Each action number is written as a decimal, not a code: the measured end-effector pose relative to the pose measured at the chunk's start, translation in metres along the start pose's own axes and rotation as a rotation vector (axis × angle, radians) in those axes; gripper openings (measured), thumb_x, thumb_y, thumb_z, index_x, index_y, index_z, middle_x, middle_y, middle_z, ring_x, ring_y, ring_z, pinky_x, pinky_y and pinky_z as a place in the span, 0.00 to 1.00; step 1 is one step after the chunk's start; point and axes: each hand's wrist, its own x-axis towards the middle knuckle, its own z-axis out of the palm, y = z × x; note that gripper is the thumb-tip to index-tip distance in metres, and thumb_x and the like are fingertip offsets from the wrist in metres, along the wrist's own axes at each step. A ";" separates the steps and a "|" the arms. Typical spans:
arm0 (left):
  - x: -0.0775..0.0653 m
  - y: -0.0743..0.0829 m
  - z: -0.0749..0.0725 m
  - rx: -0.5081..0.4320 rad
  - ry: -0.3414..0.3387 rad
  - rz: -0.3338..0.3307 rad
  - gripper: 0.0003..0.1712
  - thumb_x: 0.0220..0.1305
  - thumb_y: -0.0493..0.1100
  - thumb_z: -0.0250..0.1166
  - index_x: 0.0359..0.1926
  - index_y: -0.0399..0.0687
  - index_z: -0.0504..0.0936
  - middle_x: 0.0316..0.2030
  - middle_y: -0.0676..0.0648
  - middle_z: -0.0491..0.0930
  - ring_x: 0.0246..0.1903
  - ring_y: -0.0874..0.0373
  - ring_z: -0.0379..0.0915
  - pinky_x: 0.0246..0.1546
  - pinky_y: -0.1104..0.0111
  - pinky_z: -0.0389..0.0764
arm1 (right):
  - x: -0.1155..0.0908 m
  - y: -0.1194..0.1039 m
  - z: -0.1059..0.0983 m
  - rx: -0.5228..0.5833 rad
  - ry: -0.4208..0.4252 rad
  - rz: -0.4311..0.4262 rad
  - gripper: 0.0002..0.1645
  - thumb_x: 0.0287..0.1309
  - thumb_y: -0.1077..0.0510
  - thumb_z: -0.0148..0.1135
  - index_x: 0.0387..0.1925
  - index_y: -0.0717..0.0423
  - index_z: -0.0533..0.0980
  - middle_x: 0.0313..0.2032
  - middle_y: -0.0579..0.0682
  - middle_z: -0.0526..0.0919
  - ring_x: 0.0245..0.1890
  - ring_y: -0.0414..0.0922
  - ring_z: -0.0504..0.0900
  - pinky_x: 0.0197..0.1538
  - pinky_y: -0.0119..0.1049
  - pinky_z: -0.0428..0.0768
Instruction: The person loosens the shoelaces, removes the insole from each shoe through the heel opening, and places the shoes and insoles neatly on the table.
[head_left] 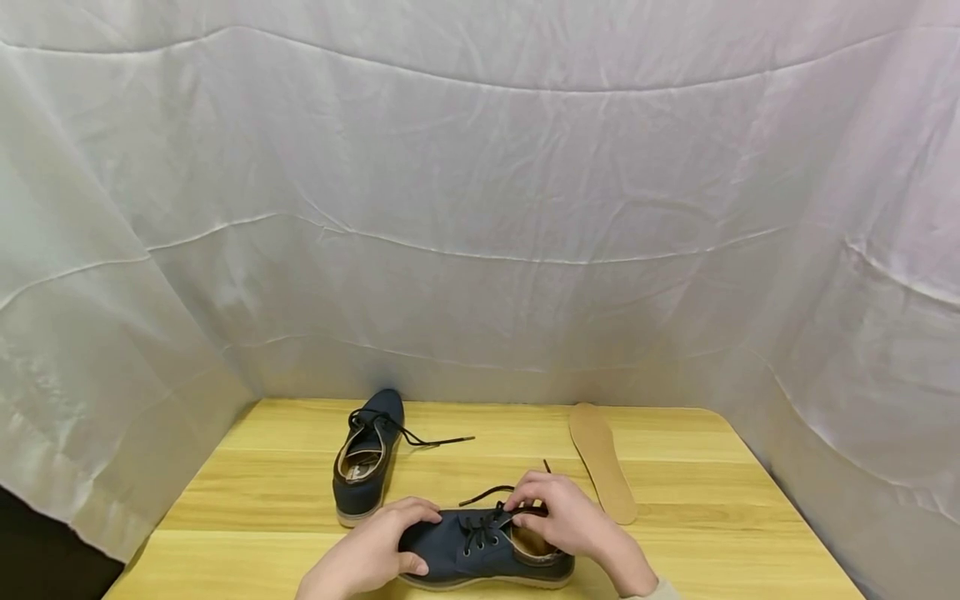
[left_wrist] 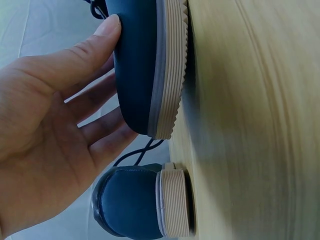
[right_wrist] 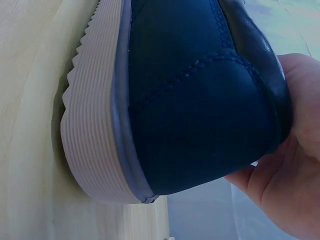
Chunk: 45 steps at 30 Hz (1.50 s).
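A navy lace-up shoe [head_left: 450, 546] lies on its sole near the front of the table, toe to the left. My left hand [head_left: 382, 537] grips its toe, thumb on the near side and fingers on the far side. In the left wrist view the thumb [left_wrist: 92, 47] presses the dark upper above the ribbed sole. At the shoe's opening, my right hand [head_left: 558, 512] pinches the edge by the tongue and laces with curled fingers. The right wrist view shows the heel [right_wrist: 200, 125], with the right hand [right_wrist: 295, 150] behind it and its fingertips hidden.
A second navy shoe [head_left: 358, 493] stands at the back left, its lace [head_left: 435, 442] trailing right. A tan insole [head_left: 603, 462] lies flat at the back right. The wooden table [head_left: 712, 500] is enclosed by a grey cloth curtain [head_left: 480, 292].
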 end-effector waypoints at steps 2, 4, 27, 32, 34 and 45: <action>0.000 0.001 0.001 0.006 0.002 0.000 0.28 0.60 0.48 0.78 0.61 0.55 0.83 0.61 0.51 0.80 0.62 0.48 0.75 0.59 0.54 0.78 | -0.001 0.001 -0.001 0.014 -0.009 0.015 0.10 0.63 0.60 0.73 0.42 0.41 0.87 0.42 0.34 0.84 0.45 0.35 0.82 0.48 0.40 0.83; 0.001 0.001 0.001 0.021 0.011 0.004 0.28 0.59 0.47 0.78 0.61 0.55 0.83 0.61 0.51 0.80 0.62 0.48 0.75 0.59 0.53 0.78 | -0.002 0.002 -0.002 0.030 -0.015 0.027 0.08 0.63 0.58 0.73 0.42 0.40 0.87 0.42 0.34 0.84 0.44 0.35 0.82 0.47 0.39 0.82; 0.026 0.008 0.005 0.148 0.207 0.015 0.25 0.54 0.38 0.81 0.53 0.53 0.85 0.49 0.55 0.81 0.45 0.56 0.80 0.39 0.60 0.82 | -0.011 0.011 -0.014 0.099 -0.011 0.056 0.06 0.60 0.59 0.75 0.39 0.49 0.87 0.36 0.39 0.84 0.35 0.32 0.80 0.39 0.36 0.83; 0.036 0.006 0.006 0.156 0.242 0.011 0.23 0.54 0.36 0.80 0.52 0.52 0.86 0.48 0.54 0.80 0.45 0.56 0.80 0.38 0.61 0.82 | -0.011 0.011 -0.017 0.091 -0.018 0.076 0.06 0.60 0.58 0.76 0.39 0.51 0.87 0.35 0.40 0.84 0.34 0.31 0.79 0.39 0.36 0.83; 0.041 0.006 0.006 0.167 0.256 0.012 0.23 0.54 0.36 0.80 0.51 0.51 0.86 0.48 0.54 0.80 0.44 0.56 0.80 0.37 0.61 0.82 | -0.011 0.011 -0.019 0.090 -0.028 0.097 0.07 0.60 0.57 0.76 0.40 0.51 0.87 0.34 0.39 0.84 0.33 0.32 0.78 0.38 0.33 0.81; 0.058 0.004 0.009 0.231 0.375 -0.052 0.18 0.54 0.36 0.81 0.46 0.49 0.86 0.48 0.49 0.81 0.41 0.54 0.81 0.32 0.59 0.81 | -0.011 0.009 -0.017 0.138 -0.099 0.195 0.13 0.60 0.54 0.75 0.45 0.53 0.87 0.35 0.37 0.86 0.28 0.30 0.78 0.33 0.30 0.79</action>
